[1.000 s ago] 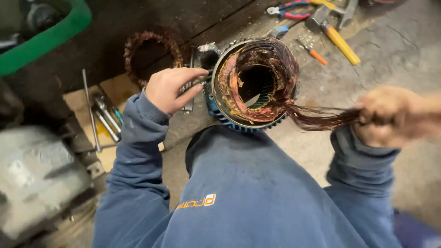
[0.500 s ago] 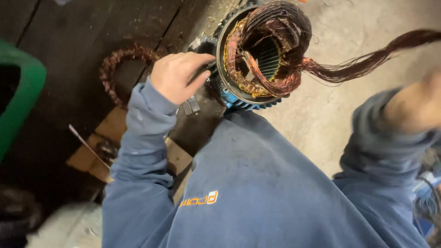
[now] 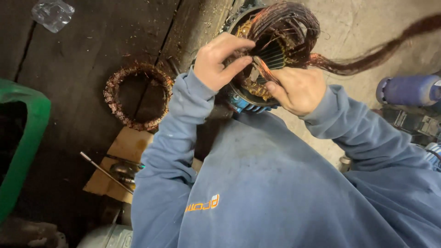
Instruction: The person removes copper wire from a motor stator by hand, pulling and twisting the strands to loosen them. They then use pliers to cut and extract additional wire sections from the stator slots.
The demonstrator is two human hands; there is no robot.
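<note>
Copper wire is pinched between the curled fingers of the left hand and the right hand, both closed at the open mouth of the motor shell, which lies on its side just beyond the blue sweatshirt. Its far rim is cut off at the top edge, and a pulled-out wire bundle trails off blurred to the right. Dark boards with a loose wire ring and a green tub meet grey concrete.
</note>
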